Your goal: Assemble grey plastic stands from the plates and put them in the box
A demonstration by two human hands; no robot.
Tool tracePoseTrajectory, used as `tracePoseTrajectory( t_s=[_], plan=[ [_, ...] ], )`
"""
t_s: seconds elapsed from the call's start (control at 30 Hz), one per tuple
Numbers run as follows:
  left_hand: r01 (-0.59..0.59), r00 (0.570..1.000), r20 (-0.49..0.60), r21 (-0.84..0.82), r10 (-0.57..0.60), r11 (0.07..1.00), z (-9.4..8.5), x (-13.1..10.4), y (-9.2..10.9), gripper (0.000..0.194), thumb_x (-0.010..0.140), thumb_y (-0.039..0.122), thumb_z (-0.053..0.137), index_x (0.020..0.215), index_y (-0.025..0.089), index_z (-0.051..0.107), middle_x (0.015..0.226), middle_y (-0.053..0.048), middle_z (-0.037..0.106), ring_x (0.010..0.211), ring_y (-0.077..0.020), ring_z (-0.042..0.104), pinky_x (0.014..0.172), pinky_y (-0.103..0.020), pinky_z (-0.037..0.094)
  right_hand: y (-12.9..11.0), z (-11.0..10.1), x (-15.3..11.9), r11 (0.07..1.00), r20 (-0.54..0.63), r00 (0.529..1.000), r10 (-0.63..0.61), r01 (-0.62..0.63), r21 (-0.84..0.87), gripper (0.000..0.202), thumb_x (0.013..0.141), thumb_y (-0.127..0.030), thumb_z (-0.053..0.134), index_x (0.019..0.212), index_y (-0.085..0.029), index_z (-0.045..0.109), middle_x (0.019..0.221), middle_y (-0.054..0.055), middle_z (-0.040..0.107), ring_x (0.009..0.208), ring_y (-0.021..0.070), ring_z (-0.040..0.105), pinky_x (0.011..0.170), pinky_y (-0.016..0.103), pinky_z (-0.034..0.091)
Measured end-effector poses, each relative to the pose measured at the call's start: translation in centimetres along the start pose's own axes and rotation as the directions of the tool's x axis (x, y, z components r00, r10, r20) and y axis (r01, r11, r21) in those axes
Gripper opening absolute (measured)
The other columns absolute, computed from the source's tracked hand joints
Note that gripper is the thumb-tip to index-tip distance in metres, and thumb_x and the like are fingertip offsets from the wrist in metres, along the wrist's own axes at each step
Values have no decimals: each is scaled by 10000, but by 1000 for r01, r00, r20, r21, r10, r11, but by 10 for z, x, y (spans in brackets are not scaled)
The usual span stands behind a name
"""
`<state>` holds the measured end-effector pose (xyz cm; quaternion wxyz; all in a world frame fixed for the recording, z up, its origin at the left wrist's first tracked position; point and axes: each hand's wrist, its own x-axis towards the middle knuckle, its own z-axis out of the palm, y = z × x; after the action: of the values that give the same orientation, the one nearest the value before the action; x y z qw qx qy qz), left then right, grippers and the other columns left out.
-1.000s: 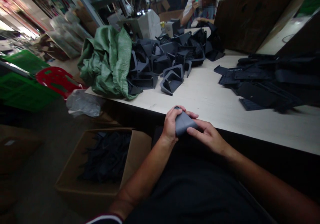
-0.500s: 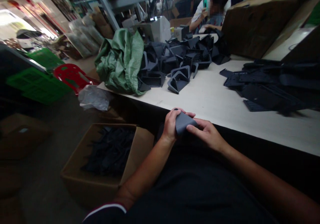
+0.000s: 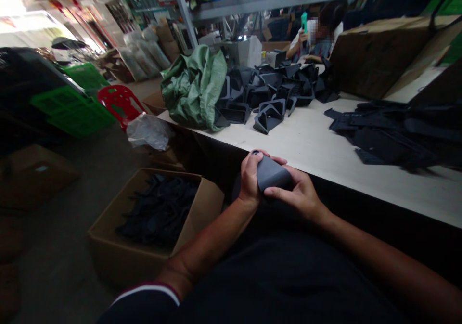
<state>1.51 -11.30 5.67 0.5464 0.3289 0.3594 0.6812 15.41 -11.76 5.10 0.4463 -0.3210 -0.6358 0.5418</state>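
Between my two hands is a dark grey moulded plastic part with a smooth, rounded face, held just off the table's front edge. My left hand is closed around its left end, thumb near the upper corner. On the other end, my right hand grips it with the thumb along the lower edge and the fingers partly hidden behind. Similar dark plastic parts lie heaped across the table, beyond my hands. The underside of the held part cannot be seen.
The pale table carries a green woven sack and a stack of flat dark panels. At lower left stands an open carton of dark parts. A red chair is behind it. Across the table sits a person.
The view has shifted, so the surroundings appear further right. Both hands still hold the grey part, which is turned slightly, and my right thumb has slid along its lower edge.
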Motion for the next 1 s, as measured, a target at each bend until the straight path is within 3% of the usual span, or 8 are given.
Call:
tracePoseTrajectory(
  t_s=[0.17,0.3,0.4,0.5,0.63,0.8,0.9,1.0],
  plan=[
    [-17,999,40,36,16,999,-14,-1,-5,228,883,446,617,871,219,636,789,-60,788,790,-252,738,774,-356,570,0,-2,-3,999,53,998,42,-43,12,473,642,-501,1013,948,-220,789,1011,56,769,933,268,694,827,381,586],
    [49,998,-33,75,-47,996,-36,-6,-6,329,838,465,774,729,202,609,627,22,627,590,-138,567,593,-254,451,-3,1,-6,998,147,987,67,-65,-17,456,686,-500,990,983,-211,800,1002,46,784,886,244,711,799,361,589],
    [158,985,-65,21,-157,987,-61,-10,-6,377,769,489,845,718,175,643,623,12,613,570,-134,562,587,-264,454,-1,3,-3,990,192,978,86,-62,-129,461,710,-557,958,981,-217,803,935,54,792,865,269,719,806,403,592],
    [129,961,-242,-25,-131,991,-99,-11,1,347,711,438,874,777,139,712,685,-46,690,631,-187,654,661,-311,527,7,-6,8,946,165,986,32,24,-324,548,701,-617,941,1088,-248,819,1124,106,812,1080,363,725,1000,530,543],
    [-27,832,-555,7,26,1000,-174,-14,29,269,782,375,836,783,157,679,681,-5,673,599,-153,633,651,-291,534,22,-46,25,811,16,994,108,-79,-579,498,812,-640,853,1138,-266,812,1256,198,779,1137,391,716,985,530,506],
    [-82,567,-817,71,105,994,-273,-37,62,269,1036,403,657,1122,152,705,971,-44,738,839,-167,713,805,-331,604,52,-121,40,537,-82,983,162,-158,-829,685,870,-798,690,1278,-250,746,1321,264,738,884,322,717,829,498,509],
    [37,458,-889,28,8,999,-306,-67,47,380,1037,432,680,1305,162,669,1260,-108,710,1051,-235,718,905,-440,630,78,-154,44,428,-4,992,127,-59,-902,874,799,-931,611,1285,-215,738,1373,306,696,1082,400,704,878,529,506],
    [172,434,-897,-12,-87,985,-316,-105,4,418,1023,403,705,1370,177,650,1361,-123,673,1151,-270,699,964,-486,623,98,-171,38,339,78,995,70,50,-939,903,755,-938,609,1265,-210,767,1435,319,668,1286,449,652,999,553,494]
  ],
)
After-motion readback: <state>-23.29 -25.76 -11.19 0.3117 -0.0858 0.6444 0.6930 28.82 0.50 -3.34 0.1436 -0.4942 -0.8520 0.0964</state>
